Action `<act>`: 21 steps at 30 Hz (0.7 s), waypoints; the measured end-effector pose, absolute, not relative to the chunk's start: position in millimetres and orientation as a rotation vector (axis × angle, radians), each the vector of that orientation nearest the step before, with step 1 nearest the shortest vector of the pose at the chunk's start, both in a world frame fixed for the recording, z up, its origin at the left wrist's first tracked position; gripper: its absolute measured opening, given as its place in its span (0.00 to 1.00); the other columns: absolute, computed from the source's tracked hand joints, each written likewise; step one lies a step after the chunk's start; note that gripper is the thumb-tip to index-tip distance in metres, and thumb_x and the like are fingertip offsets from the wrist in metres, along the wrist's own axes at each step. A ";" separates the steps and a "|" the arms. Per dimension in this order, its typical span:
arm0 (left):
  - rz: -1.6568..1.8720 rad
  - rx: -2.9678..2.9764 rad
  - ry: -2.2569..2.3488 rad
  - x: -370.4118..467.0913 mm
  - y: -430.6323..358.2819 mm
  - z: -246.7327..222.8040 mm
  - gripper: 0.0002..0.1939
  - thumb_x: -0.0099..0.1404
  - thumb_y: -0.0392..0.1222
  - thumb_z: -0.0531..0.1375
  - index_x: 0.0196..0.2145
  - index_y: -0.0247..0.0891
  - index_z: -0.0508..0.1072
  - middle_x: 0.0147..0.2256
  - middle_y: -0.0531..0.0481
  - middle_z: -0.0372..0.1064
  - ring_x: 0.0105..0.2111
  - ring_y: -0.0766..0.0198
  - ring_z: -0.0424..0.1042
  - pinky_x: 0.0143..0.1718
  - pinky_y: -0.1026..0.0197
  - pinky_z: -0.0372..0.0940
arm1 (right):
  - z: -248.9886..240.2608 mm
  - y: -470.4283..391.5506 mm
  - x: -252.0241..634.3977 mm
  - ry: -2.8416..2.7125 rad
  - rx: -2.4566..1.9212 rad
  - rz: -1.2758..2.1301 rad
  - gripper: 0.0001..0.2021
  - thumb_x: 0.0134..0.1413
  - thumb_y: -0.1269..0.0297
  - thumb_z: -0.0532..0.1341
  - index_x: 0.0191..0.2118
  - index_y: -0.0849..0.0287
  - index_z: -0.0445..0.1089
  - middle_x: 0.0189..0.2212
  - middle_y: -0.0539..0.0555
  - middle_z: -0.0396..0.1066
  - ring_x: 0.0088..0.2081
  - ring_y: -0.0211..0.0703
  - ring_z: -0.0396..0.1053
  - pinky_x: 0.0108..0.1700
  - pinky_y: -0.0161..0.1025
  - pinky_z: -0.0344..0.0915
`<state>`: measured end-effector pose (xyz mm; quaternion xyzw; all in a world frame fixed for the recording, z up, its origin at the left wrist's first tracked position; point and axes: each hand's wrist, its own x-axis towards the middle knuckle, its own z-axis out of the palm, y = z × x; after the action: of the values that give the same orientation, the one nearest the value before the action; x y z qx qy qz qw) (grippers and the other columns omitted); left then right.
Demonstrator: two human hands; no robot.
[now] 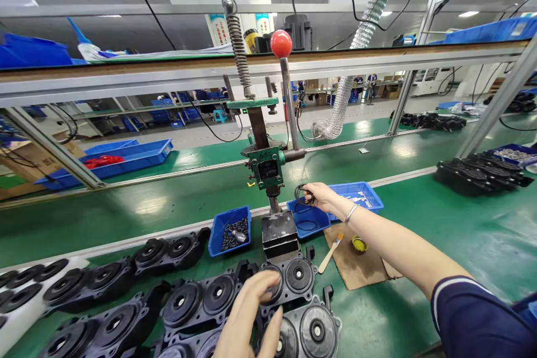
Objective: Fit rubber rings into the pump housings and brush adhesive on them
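Note:
My right hand [321, 197] is closed on several thin black rubber rings [300, 196] and hangs over a small blue bin [321, 222], where another black ring lies. My left hand [250, 316] is low in the middle with fingers curved and apart, holding nothing I can see. It hovers over black two-disc housings [298, 274] and partly hides one of them. That housing sits just in front of the dark metal block [279, 233] under a green hand press [268, 166]. The press has a lever with a red ball knob [281, 43].
Left of the press, a blue bin [216, 235] holds small black parts. A brush [331, 253] and a yellow-filled small dish [359, 244] lie by brown cardboard [352, 274]. More housings [104, 319] line the left; black parts [478, 173] are stacked at right. A shelf rail [126, 81] crosses above.

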<state>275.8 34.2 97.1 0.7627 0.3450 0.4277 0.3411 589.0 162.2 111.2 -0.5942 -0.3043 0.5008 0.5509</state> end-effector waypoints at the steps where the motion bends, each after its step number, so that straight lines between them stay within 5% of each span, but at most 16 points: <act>1: 1.051 1.945 0.861 283.9 40.0 101.4 0.16 0.71 0.49 0.58 0.53 0.47 0.75 0.54 0.41 0.73 0.52 0.51 0.76 0.50 0.55 0.74 | 114.5 159.8 587.7 -0.724 -1.370 1.192 0.17 0.68 0.58 0.63 0.57 0.60 0.69 0.54 0.59 0.71 0.49 0.49 0.73 0.50 0.51 0.74; 6: 0.912 1.429 0.745 327.7 62.7 109.1 0.25 0.65 0.52 0.65 0.56 0.41 0.70 0.59 0.36 0.69 0.62 0.47 0.68 0.60 0.48 0.68 | 134.7 128.2 571.7 -0.828 -1.198 1.260 0.13 0.68 0.58 0.63 0.48 0.63 0.72 0.41 0.54 0.74 0.36 0.40 0.74 0.38 0.40 0.75; 11: 1.033 1.166 0.715 356.4 65.9 122.4 0.31 0.63 0.54 0.68 0.59 0.40 0.67 0.64 0.36 0.64 0.64 0.49 0.66 0.62 0.50 0.64 | 151.4 75.3 538.8 -1.006 -1.064 1.395 0.17 0.53 0.54 0.73 0.36 0.63 0.72 0.29 0.51 0.75 0.29 0.35 0.72 0.35 0.33 0.70; 16: 0.971 1.133 0.713 351.9 67.1 132.9 0.26 0.60 0.56 0.70 0.47 0.35 0.75 0.42 0.42 0.78 0.43 0.57 0.77 0.46 0.59 0.71 | 155.8 45.9 515.6 -1.179 -1.039 1.452 0.21 0.49 0.48 0.74 0.37 0.62 0.73 0.26 0.49 0.74 0.28 0.36 0.71 0.35 0.34 0.69; 21: 1.008 1.068 0.778 340.1 71.4 129.9 0.26 0.51 0.57 0.75 0.37 0.34 0.75 0.35 0.46 0.78 0.35 0.60 0.77 0.38 0.62 0.71 | 163.3 51.3 525.2 -1.667 -1.261 1.025 0.18 0.64 0.48 0.63 0.43 0.61 0.74 0.36 0.53 0.77 0.36 0.41 0.75 0.40 0.37 0.71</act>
<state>340.1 71.4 129.9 0.4745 0.3459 0.4479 0.6743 525.2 51.3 163.3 -0.4973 -0.6576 0.4045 0.3957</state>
